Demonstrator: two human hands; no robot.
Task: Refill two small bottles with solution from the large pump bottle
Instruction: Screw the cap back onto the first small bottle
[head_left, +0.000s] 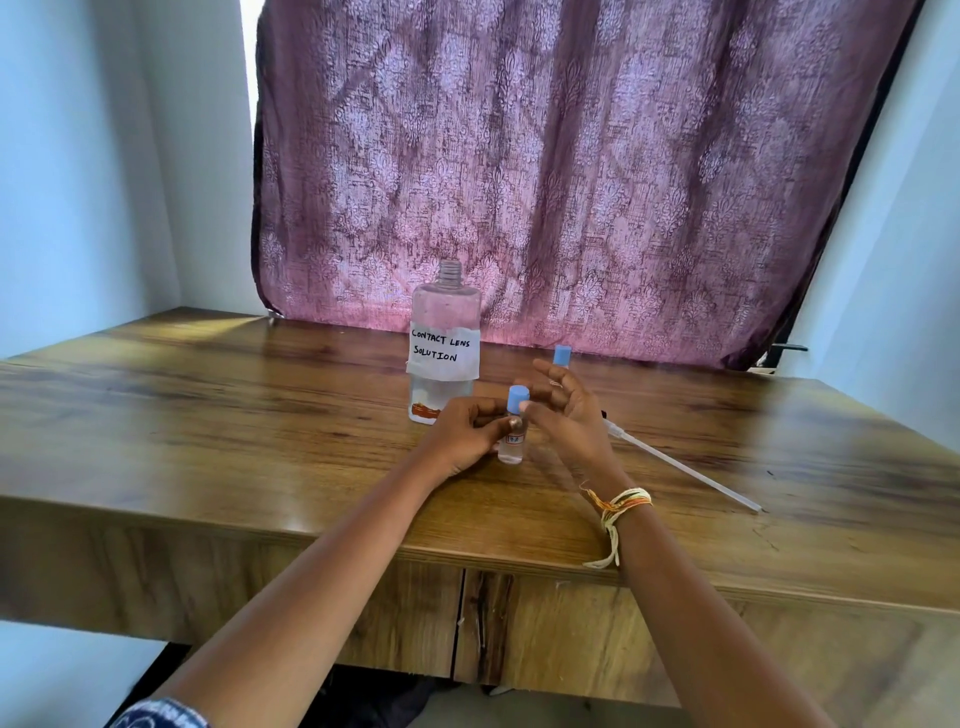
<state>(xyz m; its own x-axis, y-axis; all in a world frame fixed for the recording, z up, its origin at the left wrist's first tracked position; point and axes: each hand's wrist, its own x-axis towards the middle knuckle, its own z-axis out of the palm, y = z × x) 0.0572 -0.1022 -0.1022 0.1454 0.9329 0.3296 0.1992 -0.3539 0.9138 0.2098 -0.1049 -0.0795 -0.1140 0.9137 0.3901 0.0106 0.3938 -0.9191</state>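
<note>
Standing upright near the middle of the brown wood-grain tabletop (218, 415), a small clear plastic bottle with a light-blue cap (513, 431) is pinched at its neck and shoulder by the thumb and curled fingers of the left hand (462, 434), apparently so that it is steadied while the cap is dealt with. The right hand (569, 410) is held just beside the cap with its fingers spread and relaxed; nothing is gripped by it, and whether the cap is touched cannot be told.

Behind the hands, toward the far edge, the large clear pump bottle with a handwritten white label reading "Contact Lens Solution" (444, 345) is set upright with its threaded neck bare, presumably opened for pouring. Its removed white pump tube (680, 465) is laid flat toward the right edge, out of the way. A second small bottle with a blue cap (561, 356) is partly hidden behind the right hand, capped, near the far edge. Liquid is seen in the held bottle, though how full cannot be judged.
</note>
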